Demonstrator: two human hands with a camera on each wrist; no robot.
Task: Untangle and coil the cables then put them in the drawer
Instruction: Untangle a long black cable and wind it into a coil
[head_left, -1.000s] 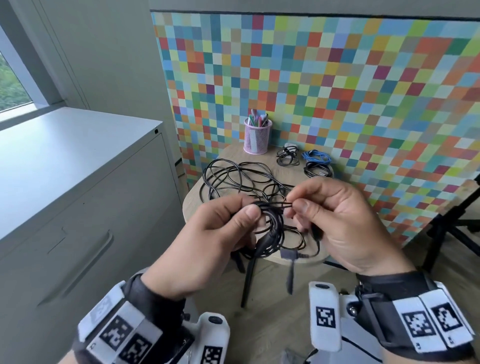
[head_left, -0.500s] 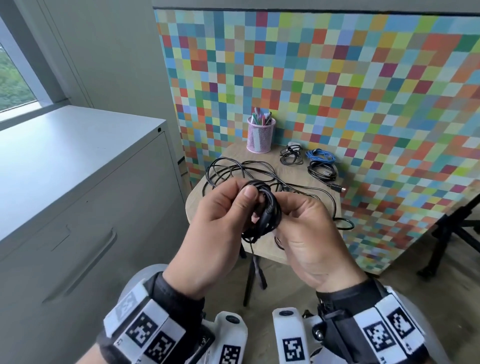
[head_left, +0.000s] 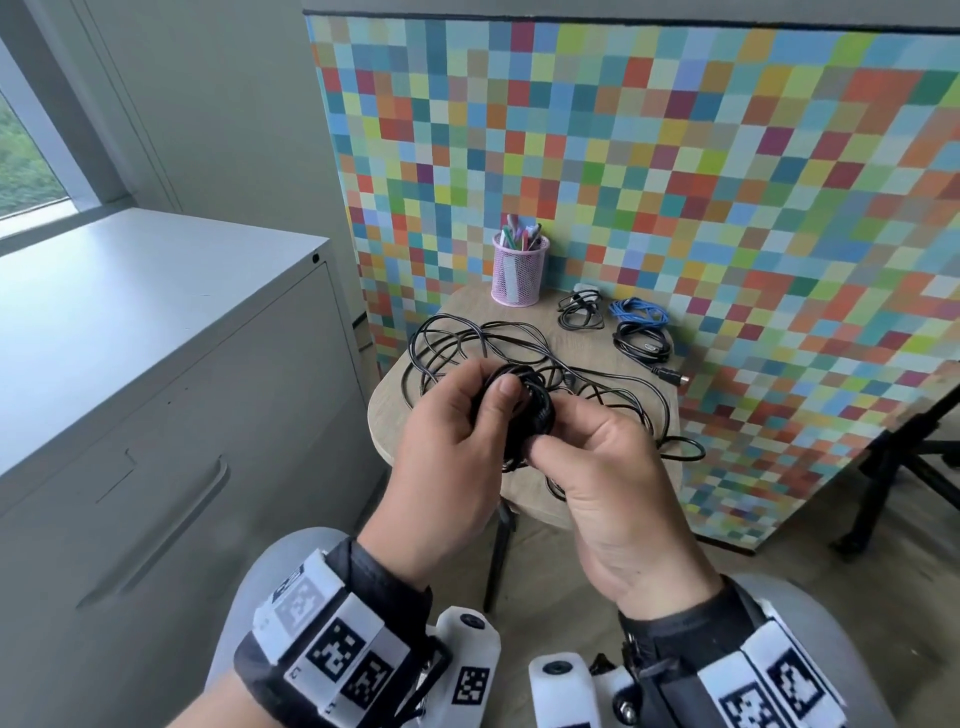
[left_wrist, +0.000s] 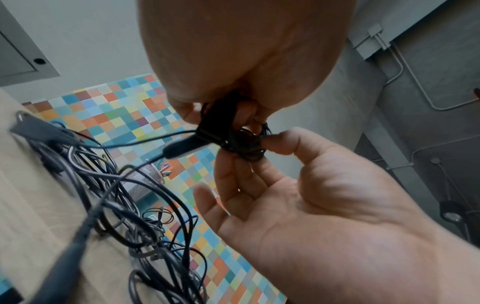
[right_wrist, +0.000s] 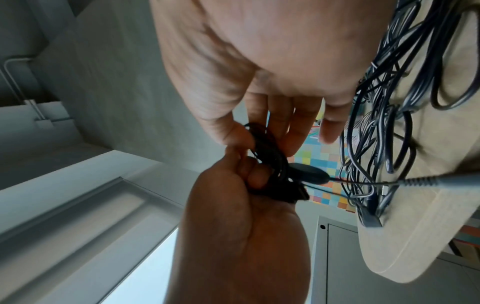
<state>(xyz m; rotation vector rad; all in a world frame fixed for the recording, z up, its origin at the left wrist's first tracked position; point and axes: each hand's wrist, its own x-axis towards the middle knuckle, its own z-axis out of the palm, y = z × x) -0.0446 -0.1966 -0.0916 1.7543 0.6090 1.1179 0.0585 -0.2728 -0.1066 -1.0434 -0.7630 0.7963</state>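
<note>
Above the near edge of the small round wooden counter (head_left: 415, 431): compact black coiled cable bundle (head_left: 524, 410), held in the air between both hands. Left hand (head_left: 447, 462): fingers curled round the bundle's left side, thumb laid across its top. Right hand (head_left: 602, 467): thumb and fingertips pinching the bundle's right side; remaining fingers loosely extended beneath, as seen in the left wrist view. Black plug body (left_wrist: 187, 147) projecting sideways from the bundle, with a thin lead running off toward the counter.

On the counter, beyond the hands: loose tangle of long black cables (head_left: 467, 343), spread in wide loops, one black end connector (head_left: 672, 376) lying near the far right edge. Further back, left to right: pink mesh pen cup (head_left: 519, 270) holding coloured pens, upright against the multicoloured checkered wall panel (head_left: 675, 156); small black coiled cable (head_left: 579, 312); blue coiled cable (head_left: 639, 312), touching another black coiled cable (head_left: 641, 345) just in front of it.

Left of the counter: grey metal cabinet (head_left: 156, 415) with a closed drawer front and recessed handle (head_left: 156, 530). At bottom of head view: marker-printed wristbands (head_left: 332, 639) on both wrists.
</note>
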